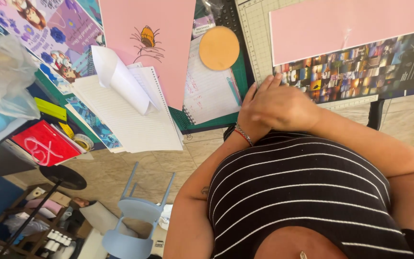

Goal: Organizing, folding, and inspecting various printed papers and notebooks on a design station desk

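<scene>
My right hand [283,106] lies over my left hand [251,98] at the table's front edge, against my striped black top. Only the left hand's straight fingers and its wrist with a bead bracelet [243,135] show; the rest is covered. Neither hand holds anything. The fingertips touch the edge of a pale gridded cutting mat [257,33]. On that mat lie a dark photo-collage poster [360,69] and a pink card [350,21].
Left of my hands are a written notebook [212,93], a round cork disc [219,48], a pink sheet with a butterfly drawing [147,38] and an open spiral pad [130,112]. A tape roll [83,141] and red booklet [44,144] lie farther left. A blue chair [137,220] stands on the floor.
</scene>
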